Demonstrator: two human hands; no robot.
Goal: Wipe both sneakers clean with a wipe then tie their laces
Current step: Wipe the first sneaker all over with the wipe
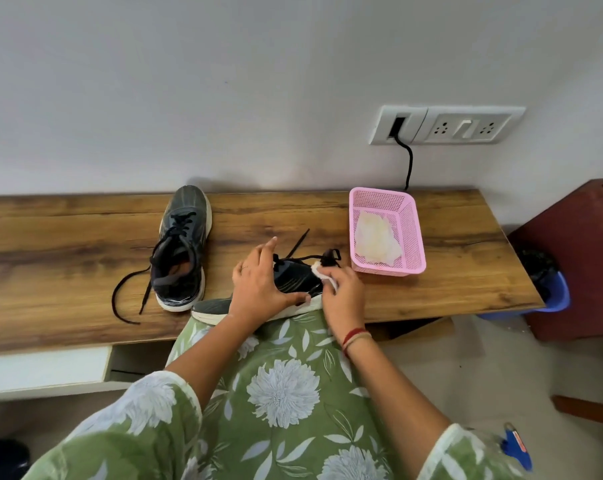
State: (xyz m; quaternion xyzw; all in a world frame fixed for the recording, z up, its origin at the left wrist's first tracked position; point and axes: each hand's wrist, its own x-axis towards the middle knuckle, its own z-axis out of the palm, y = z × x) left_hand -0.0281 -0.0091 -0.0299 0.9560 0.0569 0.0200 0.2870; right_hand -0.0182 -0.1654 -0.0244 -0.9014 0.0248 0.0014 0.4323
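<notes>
— Wooden bench (68,244) is running along the white wall (223,81), and both shoes are sitting on it. Your near sneaker (294,277) is lying on its side at the near edge, partly over your lap.

— Yes, and your left hand (258,289) is gripping it, thumb along the sole. Your right hand (343,297) is pinching the wipe (322,274) and pressing it on the shoe's right end.

— So I think you are doing the wiping step, and tying is coming later. The far sneaker (182,251) is standing to the left, with its laces (126,292) lying loose.

— Next, I think, you are going to need to turn this shoe over to reach its other side. More white wipes seem to be lying in the pink basket (410,233) on the right.
</notes>
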